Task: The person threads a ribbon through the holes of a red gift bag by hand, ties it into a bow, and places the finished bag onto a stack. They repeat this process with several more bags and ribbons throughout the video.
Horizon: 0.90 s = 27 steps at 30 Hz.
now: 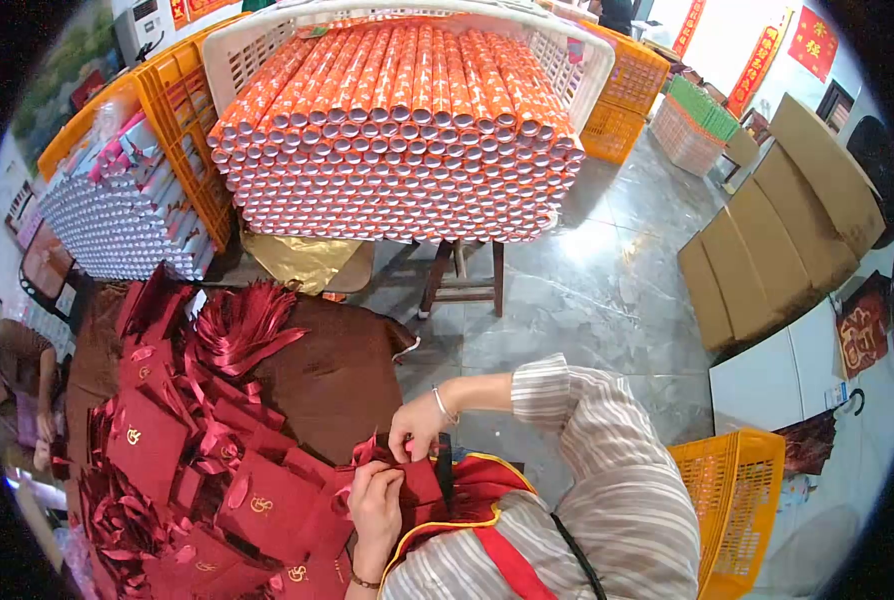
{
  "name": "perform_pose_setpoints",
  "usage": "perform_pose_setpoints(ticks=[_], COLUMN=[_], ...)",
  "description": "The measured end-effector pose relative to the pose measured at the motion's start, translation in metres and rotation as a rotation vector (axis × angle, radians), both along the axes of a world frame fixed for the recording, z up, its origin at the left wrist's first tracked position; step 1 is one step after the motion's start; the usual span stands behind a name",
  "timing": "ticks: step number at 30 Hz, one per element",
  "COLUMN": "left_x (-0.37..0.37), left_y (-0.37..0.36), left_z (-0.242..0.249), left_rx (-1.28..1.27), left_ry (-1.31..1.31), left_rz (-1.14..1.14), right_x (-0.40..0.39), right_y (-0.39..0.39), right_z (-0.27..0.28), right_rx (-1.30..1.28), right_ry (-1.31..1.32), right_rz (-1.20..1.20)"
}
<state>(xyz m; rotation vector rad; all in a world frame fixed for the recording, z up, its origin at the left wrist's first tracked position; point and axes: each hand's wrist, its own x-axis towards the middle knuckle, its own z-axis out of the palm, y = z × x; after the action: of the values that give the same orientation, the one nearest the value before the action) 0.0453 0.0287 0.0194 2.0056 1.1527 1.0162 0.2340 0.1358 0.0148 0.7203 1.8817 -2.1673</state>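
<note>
My right hand (417, 425), a bracelet on its wrist, pinches a red ribbon (367, 452) at the top of a dark red gift bag (422, 485). My left hand (375, 510) grips the same bag from below, fingers closed on its edge. The bag rests against my lap and red apron. Beside my hands, a heap of matching dark red bags with gold emblems (267, 500) and loose red ribbons (242, 325) covers the brown table (337, 370).
A white crate stacked with orange-and-white tubes (407, 120) stands on a stool ahead. Orange crates with silver tubes (127, 200) are at the left. An orange basket (732, 500) and flat cardboard (777, 230) lie on the right. Another person (22, 370) sits at the far left.
</note>
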Motion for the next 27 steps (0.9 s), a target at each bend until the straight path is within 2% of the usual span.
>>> perform_pose_setpoints(ticks=[5,7,11,14,16,19,21,22,23,24,27], left_x=[0.002,0.002,0.002,-0.001,-0.001,-0.002,-0.005,-0.007,-0.01,-0.013,-0.021], left_y=[0.002,0.003,0.003,0.006,0.007,0.01,0.016,0.019,0.021,0.023,0.03], left_z=[0.0,-0.002,-0.003,0.007,0.017,0.026,0.018,0.018,0.024,0.024,0.018], left_rx=[-0.012,-0.031,-0.061,-0.071,-0.148,-0.19,-0.172,-0.148,-0.187,-0.214,-0.162], left_ry=[0.0,0.006,-0.01,0.025,0.075,0.179,0.209,0.122,0.158,0.18,0.172], left_rz=[-0.015,-0.006,0.016,0.005,0.026,0.039,0.091,0.041,-0.007,-0.069,-0.139], right_x=[-0.009,-0.011,-0.014,-0.012,-0.013,-0.011,-0.008,-0.005,-0.002,-0.001,0.004], right_y=[0.003,0.003,0.003,0.001,0.002,0.003,0.004,0.0,-0.002,0.002,0.008], right_z=[-0.013,0.004,-0.023,-0.023,-0.032,-0.025,-0.017,-0.029,-0.023,-0.02,-0.021], right_rx=[0.241,0.447,0.486,0.543,0.76,0.806,0.68,0.631,0.498,0.535,0.384], right_ry=[0.094,0.123,0.086,0.197,0.36,0.366,0.303,0.418,0.227,0.323,0.327], right_rz=[0.097,0.195,0.246,0.16,0.23,0.28,0.282,0.191,0.165,0.195,0.174])
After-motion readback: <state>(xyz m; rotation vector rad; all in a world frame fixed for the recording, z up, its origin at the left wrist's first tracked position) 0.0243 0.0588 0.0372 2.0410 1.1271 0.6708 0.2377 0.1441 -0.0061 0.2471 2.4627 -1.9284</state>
